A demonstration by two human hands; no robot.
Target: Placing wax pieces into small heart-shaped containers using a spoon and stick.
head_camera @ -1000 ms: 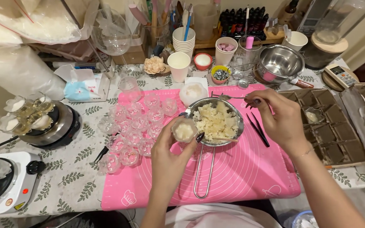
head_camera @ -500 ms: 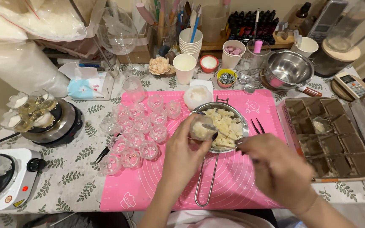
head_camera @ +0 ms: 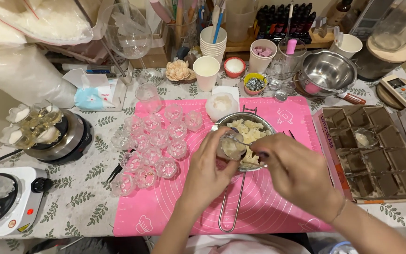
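Note:
My left hand [head_camera: 207, 175] holds a small clear glass cup [head_camera: 231, 146], tilted over a steel pan [head_camera: 246, 115] with a long wire handle. The pan holds pale wax flakes [head_camera: 252, 131] and rests on a pink silicone mat [head_camera: 165, 207]. My right hand [head_camera: 297, 173] is pinched on a thin metal tool [head_camera: 248, 143], and its fingertips meet the cup's mouth. Left of the pan, several empty clear glass cups [head_camera: 153, 146] stand in a cluster on the mat.
A cardboard divider box [head_camera: 377, 150] lies to the right. At the left are a white hot plate [head_camera: 5, 202] and a round warmer [head_camera: 66, 136] carrying glasses. Behind the mat stand paper cups [head_camera: 206, 73], a steel bowl [head_camera: 327, 73], small dishes and bottles.
My left hand raised the cup from in front of the pan to over it. My right hand swung in from the pan's right side and now meets the cup.

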